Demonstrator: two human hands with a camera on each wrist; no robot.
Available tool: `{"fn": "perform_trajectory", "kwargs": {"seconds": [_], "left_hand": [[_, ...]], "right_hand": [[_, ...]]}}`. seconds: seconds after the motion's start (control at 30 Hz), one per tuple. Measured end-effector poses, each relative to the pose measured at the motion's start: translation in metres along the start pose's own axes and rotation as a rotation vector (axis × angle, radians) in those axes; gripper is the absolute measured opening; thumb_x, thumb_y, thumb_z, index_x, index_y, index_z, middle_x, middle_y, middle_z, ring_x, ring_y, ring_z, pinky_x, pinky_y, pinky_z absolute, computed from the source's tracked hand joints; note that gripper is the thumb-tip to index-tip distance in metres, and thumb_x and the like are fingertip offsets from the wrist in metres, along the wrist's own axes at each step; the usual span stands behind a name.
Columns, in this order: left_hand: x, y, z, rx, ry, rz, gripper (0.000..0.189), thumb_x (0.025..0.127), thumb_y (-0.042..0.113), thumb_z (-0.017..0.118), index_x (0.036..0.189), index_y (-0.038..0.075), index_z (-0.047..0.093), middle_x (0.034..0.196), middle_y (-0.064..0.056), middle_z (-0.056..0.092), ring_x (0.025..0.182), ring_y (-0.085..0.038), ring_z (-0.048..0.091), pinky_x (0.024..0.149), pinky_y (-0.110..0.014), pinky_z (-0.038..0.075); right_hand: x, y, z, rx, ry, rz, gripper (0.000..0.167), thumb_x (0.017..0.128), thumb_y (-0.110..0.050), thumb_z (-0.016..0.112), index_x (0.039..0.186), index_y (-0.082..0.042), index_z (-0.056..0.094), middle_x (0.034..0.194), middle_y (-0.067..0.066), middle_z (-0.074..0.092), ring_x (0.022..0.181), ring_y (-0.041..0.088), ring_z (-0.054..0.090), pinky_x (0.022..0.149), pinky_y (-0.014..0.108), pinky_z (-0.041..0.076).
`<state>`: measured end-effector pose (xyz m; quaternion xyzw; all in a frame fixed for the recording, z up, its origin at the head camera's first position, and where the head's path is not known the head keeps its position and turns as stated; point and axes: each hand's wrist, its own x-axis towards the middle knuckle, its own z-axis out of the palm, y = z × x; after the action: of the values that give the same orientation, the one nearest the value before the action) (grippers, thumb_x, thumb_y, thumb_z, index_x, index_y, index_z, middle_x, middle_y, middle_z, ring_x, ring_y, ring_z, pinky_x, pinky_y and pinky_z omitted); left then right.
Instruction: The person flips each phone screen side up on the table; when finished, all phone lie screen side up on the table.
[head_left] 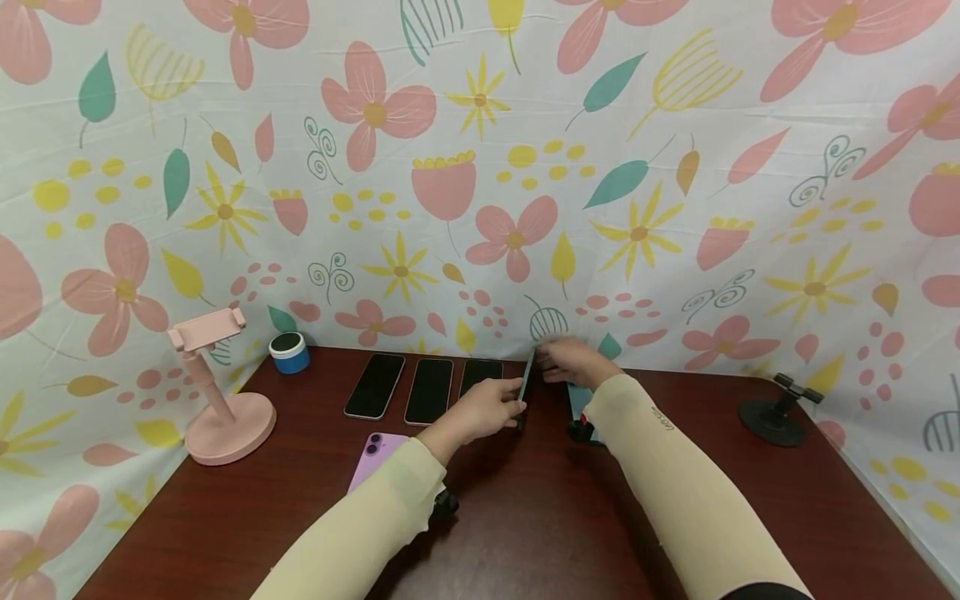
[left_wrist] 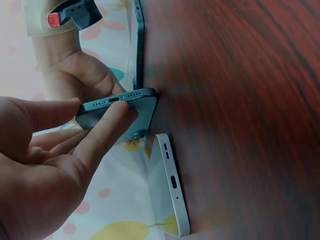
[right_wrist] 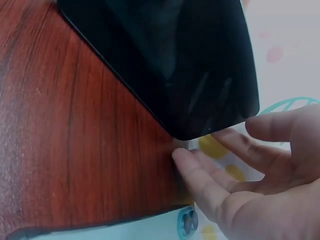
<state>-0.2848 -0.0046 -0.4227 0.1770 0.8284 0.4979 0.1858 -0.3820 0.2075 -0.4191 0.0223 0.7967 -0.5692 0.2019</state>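
A teal-framed smartphone [head_left: 528, 372] stands tilted up on its long edge between both hands. My left hand [head_left: 483, 411] grips its near end, thumb on one face and fingers on the other; its charging port shows in the left wrist view. At the far end my right hand [head_left: 573, 363] pinches a corner, the thumb [right_wrist: 275, 125] at the edge and the index finger behind it. The dark screen [right_wrist: 185, 75] faces the right wrist camera. Beneath the right wrist lies a light blue phone [head_left: 578, 400], partly hidden by the sleeve.
Three phones lie screen up to the left: one [head_left: 375, 386], another [head_left: 429, 392] and a third [head_left: 482, 368]. A purple phone [head_left: 373, 457] lies nearer, partly under the left arm. Around them stand a pink phone stand [head_left: 228, 425], a blue jar [head_left: 289, 354] and a black stand [head_left: 772, 421].
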Motion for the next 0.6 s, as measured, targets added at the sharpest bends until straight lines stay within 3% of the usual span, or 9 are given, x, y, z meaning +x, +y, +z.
{"fn": "perform_trajectory", "kwargs": {"seconds": [0.1,0.23,0.33,0.43,0.6], "left_hand": [[-0.0008,0.0006,0.0001,0.039,0.023,0.010,0.055,0.112,0.014,0.056,0.164,0.004,0.041,0.157,-0.026,0.056,0.121,-0.035,0.075,0.102,-0.044,0.062],[-0.0014,0.0001,0.0005,0.024,0.045,0.004,0.054,0.112,0.012,0.056,0.163,0.003,0.042,0.156,-0.027,0.056,0.120,-0.035,0.076,0.097,-0.044,0.063],[-0.0015,-0.0001,0.0005,0.012,0.063,-0.010,0.053,0.111,0.010,0.056,0.163,0.003,0.044,0.155,-0.027,0.056,0.120,-0.034,0.076,0.078,-0.035,0.064],[-0.0011,0.0000,0.0005,0.020,0.082,-0.020,0.053,0.110,0.009,0.057,0.161,0.003,0.045,0.156,-0.025,0.056,0.118,-0.032,0.077,0.063,-0.025,0.053],[-0.0004,0.0006,0.0007,0.090,0.102,-0.033,0.052,0.110,0.008,0.057,0.160,0.003,0.048,0.159,-0.022,0.055,0.114,-0.028,0.078,0.066,-0.024,0.055]], "right_hand": [[0.0012,0.0009,-0.0005,-0.004,-0.004,0.011,0.053,0.115,-0.022,0.039,0.159,0.008,0.037,0.160,0.031,0.042,0.147,0.046,0.049,0.122,0.053,0.047],[0.0041,0.0028,-0.0017,0.011,0.008,0.026,0.052,0.114,-0.022,0.043,0.156,0.007,0.041,0.155,0.028,0.046,0.141,0.041,0.054,0.121,0.051,0.048],[0.0055,0.0037,-0.0022,0.015,0.022,0.033,0.048,0.113,-0.023,0.046,0.152,0.005,0.046,0.141,0.021,0.052,0.129,0.034,0.058,0.120,0.050,0.049],[0.0065,0.0040,-0.0015,0.007,0.031,0.034,0.046,0.112,-0.024,0.050,0.148,0.004,0.050,0.128,0.014,0.054,0.117,0.029,0.059,0.118,0.049,0.051],[0.0073,0.0037,-0.0002,-0.017,0.039,0.038,0.044,0.110,-0.024,0.055,0.143,0.005,0.054,0.120,0.012,0.055,0.108,0.025,0.058,0.115,0.047,0.053]]}}
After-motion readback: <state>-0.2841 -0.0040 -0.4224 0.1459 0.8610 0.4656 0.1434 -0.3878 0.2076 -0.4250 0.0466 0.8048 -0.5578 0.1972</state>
